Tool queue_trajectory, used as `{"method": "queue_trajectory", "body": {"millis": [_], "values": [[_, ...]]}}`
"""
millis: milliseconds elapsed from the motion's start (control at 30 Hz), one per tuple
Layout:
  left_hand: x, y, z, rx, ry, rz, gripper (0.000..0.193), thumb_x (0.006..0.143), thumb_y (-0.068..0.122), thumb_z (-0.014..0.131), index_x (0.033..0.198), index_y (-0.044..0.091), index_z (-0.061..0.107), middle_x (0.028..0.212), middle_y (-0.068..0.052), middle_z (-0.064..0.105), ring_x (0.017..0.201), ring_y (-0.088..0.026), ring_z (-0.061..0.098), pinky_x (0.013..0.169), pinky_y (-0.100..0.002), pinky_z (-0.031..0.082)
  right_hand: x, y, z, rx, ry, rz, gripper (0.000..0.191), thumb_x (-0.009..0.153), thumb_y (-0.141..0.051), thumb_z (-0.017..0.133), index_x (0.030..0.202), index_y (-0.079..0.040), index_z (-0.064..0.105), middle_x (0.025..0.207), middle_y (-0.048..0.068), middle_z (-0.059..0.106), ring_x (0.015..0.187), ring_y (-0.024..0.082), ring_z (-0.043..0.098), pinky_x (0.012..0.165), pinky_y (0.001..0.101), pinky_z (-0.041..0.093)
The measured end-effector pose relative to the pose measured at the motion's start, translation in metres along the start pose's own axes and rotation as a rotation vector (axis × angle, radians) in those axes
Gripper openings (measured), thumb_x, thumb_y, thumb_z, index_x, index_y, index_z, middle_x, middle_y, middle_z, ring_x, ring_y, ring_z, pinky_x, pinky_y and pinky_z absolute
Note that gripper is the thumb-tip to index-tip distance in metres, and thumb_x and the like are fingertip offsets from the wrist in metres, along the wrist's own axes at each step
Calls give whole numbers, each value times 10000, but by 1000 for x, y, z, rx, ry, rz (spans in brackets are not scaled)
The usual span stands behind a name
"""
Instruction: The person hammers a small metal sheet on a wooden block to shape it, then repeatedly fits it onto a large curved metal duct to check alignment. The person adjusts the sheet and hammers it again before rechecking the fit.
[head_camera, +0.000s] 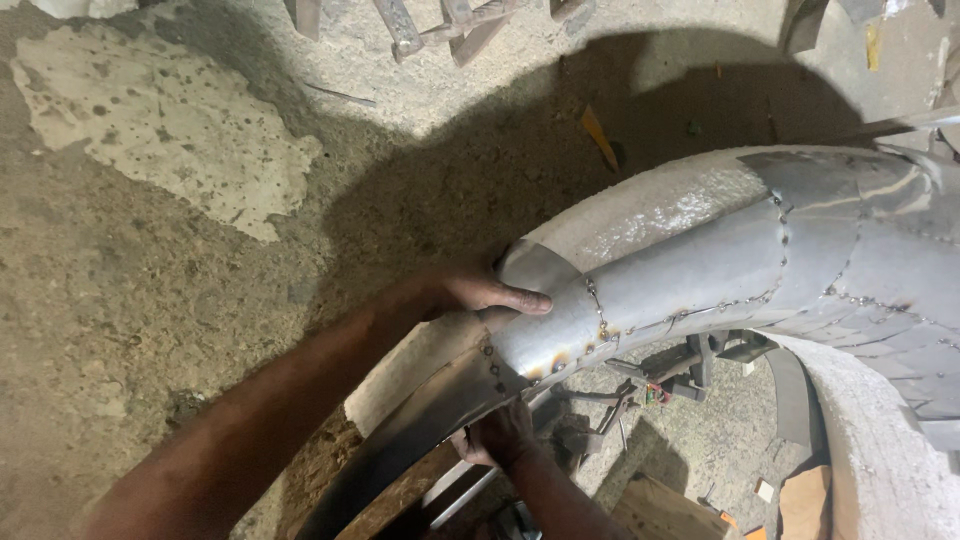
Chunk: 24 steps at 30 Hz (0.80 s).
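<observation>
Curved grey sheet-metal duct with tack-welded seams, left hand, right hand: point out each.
Curved grey sheet-metal duct (700, 270), head view, its upper face.
Left hand (490, 293), head view, back of hand.
Right hand (500, 435), head view, back of hand.

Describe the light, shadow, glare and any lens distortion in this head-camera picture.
Head view: light falls from the upper right, casting a broad dark shadow over the concrete floor; glare whitens the curved metal duct near its top edge; the left hand and right hand sit in dimmer light; wide-angle bending shows at the edges.

Left hand (480, 295) flat on top of curved sheet-metal duct (700, 270); right hand (497, 437) grips its lower edge. Tack-welded seams visible. Concrete floor (150, 250) beneath.
</observation>
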<state>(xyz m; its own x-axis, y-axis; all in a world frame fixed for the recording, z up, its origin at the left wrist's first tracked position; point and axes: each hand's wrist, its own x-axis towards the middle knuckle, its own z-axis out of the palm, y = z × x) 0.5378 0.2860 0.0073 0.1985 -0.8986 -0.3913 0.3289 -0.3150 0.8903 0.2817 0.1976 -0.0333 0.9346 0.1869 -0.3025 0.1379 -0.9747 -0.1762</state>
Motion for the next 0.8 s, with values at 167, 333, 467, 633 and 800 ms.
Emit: {"method": "queue_trajectory", "body": {"millis": [167,333,467,633,800], "values": [[5,-5,-2,-7,7,13,1336,612,713,772,1614,57,179,1664,-240,235,1531,-421,251,1214,-580,267,-2,1,2,7,253,-86,665,826,-428,662,1356,-31,596,1438,296,490,1373,513,429,1180,610,293],[5,-4,-2,21,-22,0,1323,656,722,752,1617,53,136,1684,-238,171,1538,-437,215,1206,-609,248,-7,7,17,-1,-92,46,510,796,-404,674,1209,-105,660,1326,218,558,1304,440,480,1151,603,312],[-2,-1,-2,-5,2,-13,1321,625,682,784,1619,74,162,1668,-246,207,1536,-434,224,1206,-610,249,-8,9,22,-11,177,-74,479,805,-367,669,1184,-73,679,1295,230,585,1295,418,509,1157,562,347],[-6,1,-4,-5,14,21,1316,626,676,789,1621,66,182,1669,-252,236,1542,-423,234,1218,-597,241,-5,7,15,-45,-146,13,447,792,-362,635,1162,-122,702,1261,190,622,1282,416,507,1147,617,303],[2,0,-5,-11,-35,-4,1348,617,677,795,1620,60,138,1671,-246,195,1541,-423,209,1211,-597,240,-4,6,11,-77,98,-53,521,775,-372,640,1225,-114,689,1322,251,598,1313,463,467,1126,623,288]]}}
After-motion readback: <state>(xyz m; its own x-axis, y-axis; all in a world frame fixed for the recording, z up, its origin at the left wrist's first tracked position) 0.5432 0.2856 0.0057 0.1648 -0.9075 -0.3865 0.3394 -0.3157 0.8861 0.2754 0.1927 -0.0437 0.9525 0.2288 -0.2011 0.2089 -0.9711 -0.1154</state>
